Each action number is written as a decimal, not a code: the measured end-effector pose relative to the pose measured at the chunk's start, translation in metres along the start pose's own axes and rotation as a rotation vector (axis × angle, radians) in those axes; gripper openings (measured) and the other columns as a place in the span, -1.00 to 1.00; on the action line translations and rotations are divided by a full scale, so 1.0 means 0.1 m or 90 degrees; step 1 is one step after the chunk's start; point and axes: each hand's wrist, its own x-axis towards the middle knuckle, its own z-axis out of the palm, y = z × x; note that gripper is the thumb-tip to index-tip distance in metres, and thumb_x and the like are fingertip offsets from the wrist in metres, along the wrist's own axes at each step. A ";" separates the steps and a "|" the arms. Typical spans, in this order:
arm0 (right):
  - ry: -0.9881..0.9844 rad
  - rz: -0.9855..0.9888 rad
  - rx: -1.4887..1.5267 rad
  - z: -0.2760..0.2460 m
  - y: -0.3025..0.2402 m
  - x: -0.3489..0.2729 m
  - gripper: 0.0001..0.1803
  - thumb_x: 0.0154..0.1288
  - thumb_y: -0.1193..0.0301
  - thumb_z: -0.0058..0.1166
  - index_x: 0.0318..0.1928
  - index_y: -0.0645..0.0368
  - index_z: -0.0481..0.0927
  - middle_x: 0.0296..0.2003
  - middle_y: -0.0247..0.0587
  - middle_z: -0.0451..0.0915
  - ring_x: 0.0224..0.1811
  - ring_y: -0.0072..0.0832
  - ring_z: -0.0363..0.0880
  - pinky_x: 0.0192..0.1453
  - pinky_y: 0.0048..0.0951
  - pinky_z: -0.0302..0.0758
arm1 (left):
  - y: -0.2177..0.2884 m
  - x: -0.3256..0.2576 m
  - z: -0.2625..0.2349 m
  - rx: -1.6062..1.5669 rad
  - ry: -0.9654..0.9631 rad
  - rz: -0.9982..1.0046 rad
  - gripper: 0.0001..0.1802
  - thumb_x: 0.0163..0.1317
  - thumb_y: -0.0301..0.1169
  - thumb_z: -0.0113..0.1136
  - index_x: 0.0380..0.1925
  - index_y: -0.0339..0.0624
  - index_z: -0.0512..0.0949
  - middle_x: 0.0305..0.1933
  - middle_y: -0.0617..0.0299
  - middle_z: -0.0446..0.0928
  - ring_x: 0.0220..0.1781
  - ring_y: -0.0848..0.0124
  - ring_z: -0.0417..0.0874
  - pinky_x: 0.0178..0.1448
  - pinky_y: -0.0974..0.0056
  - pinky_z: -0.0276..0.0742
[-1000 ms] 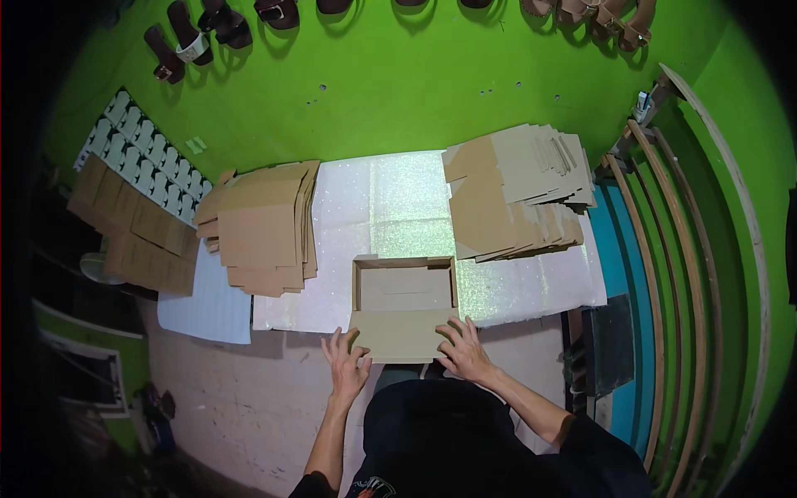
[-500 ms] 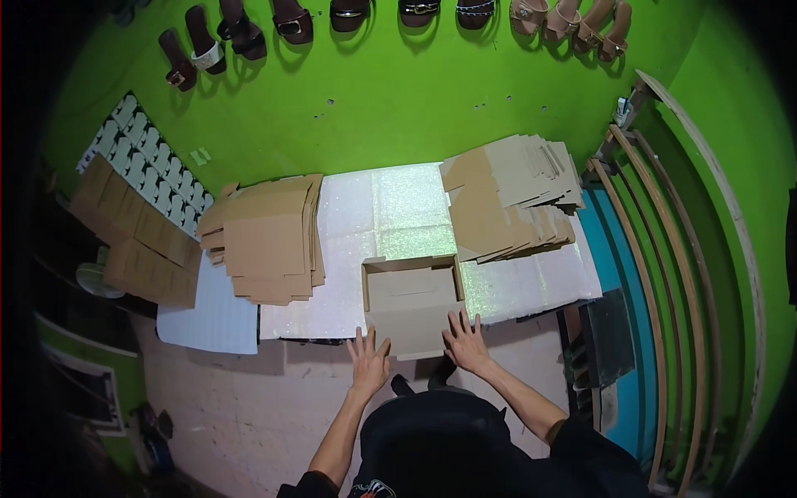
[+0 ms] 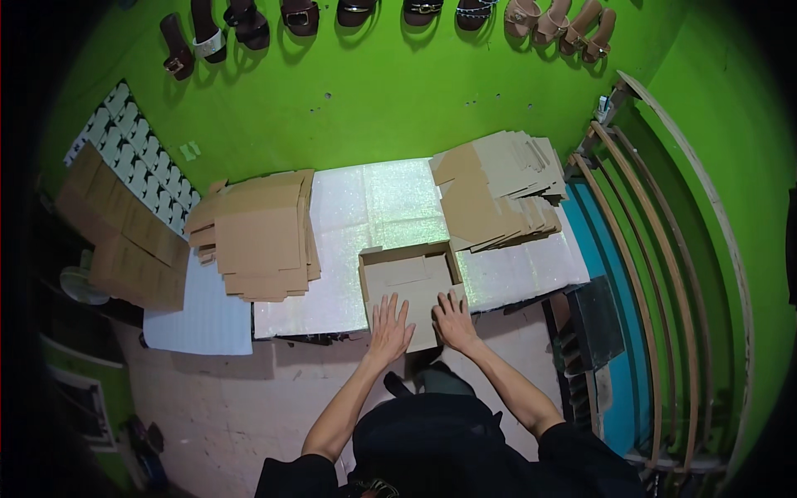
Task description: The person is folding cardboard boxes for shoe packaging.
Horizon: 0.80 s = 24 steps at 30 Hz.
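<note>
A partly folded brown cardboard box (image 3: 411, 270) sits at the front edge of the table, its side and back walls standing. Its near panel (image 3: 423, 339) hangs out over the edge toward me. My left hand (image 3: 390, 329) lies on the near left part of the box with its fingers stretched out and spread. Opposite it, my right hand (image 3: 454, 321) rests on the near right part, fingers also extended. Both palms face down on the cardboard, and neither hand grips anything. The cardboard under my fingers is hidden.
The table has a shiny white cover (image 3: 340, 199). Flat cardboard pieces lie in a left stack (image 3: 261, 241) and a right stack (image 3: 498, 195). Brown cartons (image 3: 137, 261) stand far left. A wooden rack (image 3: 635, 249) is at the right; sandals (image 3: 300, 17) hang on the green wall (image 3: 398, 91).
Both hands have moved forward from the near panel's outer corners onto the box. The near panel sits farther under my hands, and the whole view has shifted slightly.
</note>
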 end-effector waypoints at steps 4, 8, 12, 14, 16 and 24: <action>-0.002 -0.001 0.012 -0.04 -0.10 0.26 -0.35 0.45 0.12 0.04 0.42 0.14 0.28 0.44 0.15 0.22 0.55 0.20 0.04 0.54 0.36 -0.04 | -0.07 0.18 0.12 0.007 0.016 0.001 -0.34 0.43 -0.21 0.07 0.41 -0.36 0.27 0.54 -0.29 0.08 0.58 -0.29 0.03 0.57 -0.33 -0.03; 0.007 -0.001 0.032 0.16 0.01 0.33 -0.25 0.47 0.05 0.02 0.53 0.07 0.16 0.50 0.12 0.16 0.57 0.16 0.03 0.55 0.30 -0.03 | -0.07 0.28 0.17 -0.022 0.031 -0.018 -0.36 0.45 -0.22 0.03 0.41 -0.37 0.26 0.53 -0.33 0.06 0.56 -0.33 0.06 0.56 -0.34 -0.01; 0.033 -0.013 0.048 0.26 0.06 0.32 -0.25 0.47 0.06 0.03 0.53 0.07 0.17 0.50 0.11 0.15 0.56 0.17 0.04 0.55 0.32 -0.02 | -0.12 0.36 0.19 0.007 0.010 -0.027 -0.31 0.44 -0.14 0.07 0.43 -0.35 0.25 0.54 -0.34 0.05 0.58 -0.32 0.03 0.57 -0.34 -0.04; 0.037 -0.011 0.049 0.27 0.05 0.34 -0.25 0.46 0.07 0.03 0.53 0.07 0.18 0.50 0.11 0.15 0.55 0.17 0.04 0.55 0.32 -0.02 | -0.18 0.42 0.25 0.017 0.002 -0.041 -0.30 0.46 -0.10 0.02 0.44 -0.34 0.25 0.56 -0.31 0.04 0.60 -0.28 0.01 0.59 -0.31 -0.06; 0.045 -0.008 0.061 0.27 0.03 0.33 -0.26 0.46 0.09 0.05 0.52 0.07 0.20 0.48 0.10 0.16 0.54 0.16 0.05 0.54 0.32 -0.02 | -0.26 0.51 0.32 0.026 -0.006 -0.048 -0.28 0.48 -0.05 -0.02 0.45 -0.33 0.25 0.58 -0.28 0.03 0.62 -0.25 0.00 0.60 -0.29 -0.09; 0.025 0.009 0.064 0.21 0.01 0.29 -0.27 0.45 0.09 0.07 0.51 0.06 0.22 0.45 0.05 0.22 0.53 0.11 0.09 0.55 0.28 0.01 | -0.56 0.92 0.38 0.046 -0.070 -0.128 -0.26 0.51 -0.01 -0.12 0.49 -0.33 0.20 0.63 -0.26 -0.08 0.66 -0.19 -0.11 0.66 -0.19 -0.19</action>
